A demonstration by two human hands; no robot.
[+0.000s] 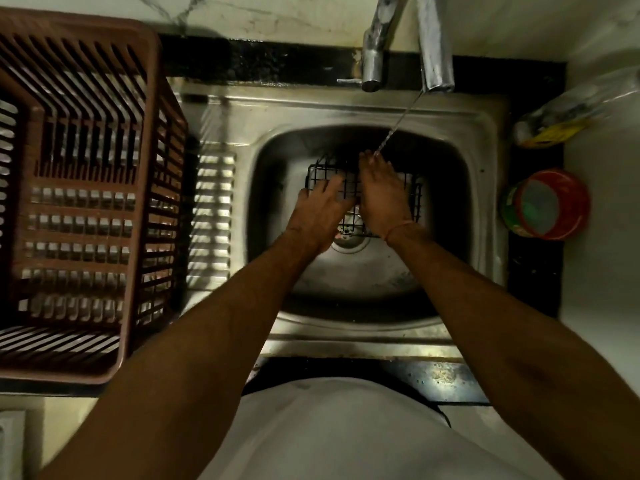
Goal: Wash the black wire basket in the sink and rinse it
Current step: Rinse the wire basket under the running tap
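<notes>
Left hand point(320, 206), right hand point(379, 188) side by side, fingers apparently extended; blurred.
</notes>
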